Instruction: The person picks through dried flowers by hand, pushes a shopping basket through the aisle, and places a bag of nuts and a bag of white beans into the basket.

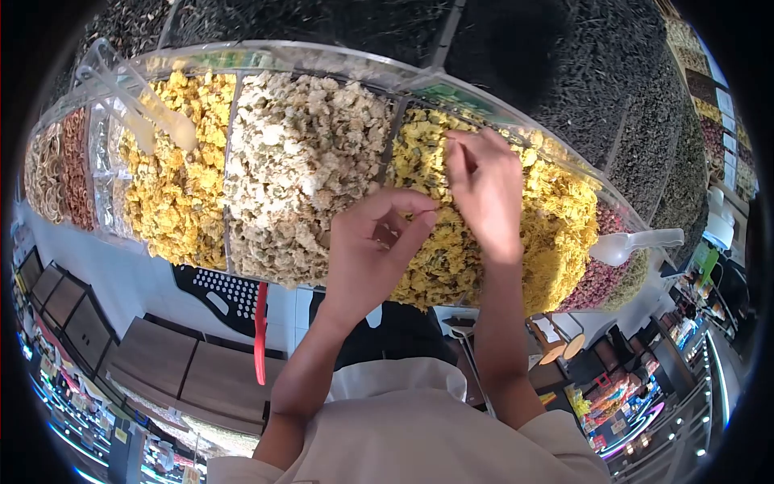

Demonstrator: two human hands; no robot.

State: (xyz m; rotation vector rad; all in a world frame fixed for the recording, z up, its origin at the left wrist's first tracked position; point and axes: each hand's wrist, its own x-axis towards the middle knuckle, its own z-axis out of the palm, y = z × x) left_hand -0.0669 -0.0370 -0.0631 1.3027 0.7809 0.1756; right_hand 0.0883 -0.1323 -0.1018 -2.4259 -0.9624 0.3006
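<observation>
My left hand (375, 246) hovers over the edge between the pale dried chrysanthemums (298, 153) and the darker yellow dried flowers (431, 274). Its thumb and forefinger meet in a pinch; whatever sits between the tips is too small to name. Farther forward, my right hand (488, 181) reaches over the yellow flowers with fingers curled and thumb against the forefinger. Its fingertips are close to the flowers at the back of that compartment, and anything they grip is hidden. Brighter yellow dried chrysanthemums (556, 234) lie to the right of this hand.
Clear plastic tongs (133, 97) rest on yellow flowers (181, 210) at left. A clear scoop (637, 242) lies by pink dried buds (613, 278) at right. Dark dried leaves (322, 28) fill bins beyond the clear divider (322, 56). A red-edged black stool (226, 298) stands below.
</observation>
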